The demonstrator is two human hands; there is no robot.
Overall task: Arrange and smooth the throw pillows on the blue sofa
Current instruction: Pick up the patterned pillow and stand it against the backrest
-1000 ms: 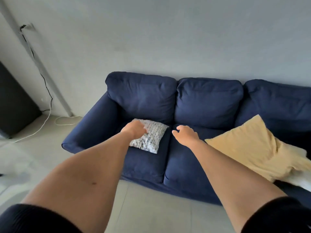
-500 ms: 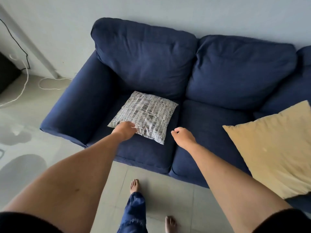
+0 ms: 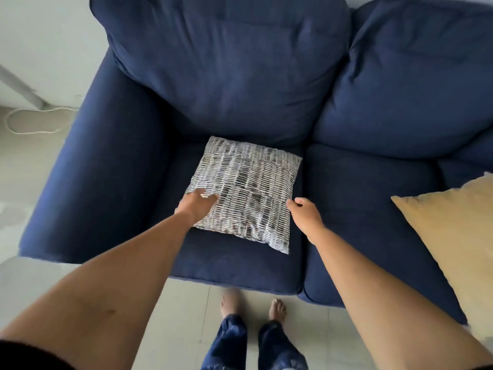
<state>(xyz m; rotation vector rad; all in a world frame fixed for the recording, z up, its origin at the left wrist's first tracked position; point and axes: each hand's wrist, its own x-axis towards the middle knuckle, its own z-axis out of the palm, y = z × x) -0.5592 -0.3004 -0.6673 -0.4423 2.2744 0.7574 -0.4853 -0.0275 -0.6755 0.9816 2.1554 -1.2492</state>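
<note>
A grey-and-white patterned pillow (image 3: pixel 248 193) lies flat on the left seat cushion of the blue sofa (image 3: pixel 106 169), a little short of the back cushion. My left hand (image 3: pixel 198 206) is closed on the pillow's near left edge, with its fingers lying on top of the fabric. At the pillow's right edge, my right hand (image 3: pixel 304 213) has loosely curled fingers and its thumb just touches the pillow. A yellow pillow (image 3: pixel 453 236) lies tilted on the seat at the far right, partly cut off by the frame.
My bare feet (image 3: pixel 250 305) stand on the pale tiled floor right in front of the sofa. A white cable (image 3: pixel 26 124) loops on the floor left of the armrest, beside a slanted white pole (image 3: pixel 21 86) against the wall.
I have stepped closer and the view has tipped down over the left seat. My left hand stayed on the patterned pillow while my right hand came to its right edge.
</note>
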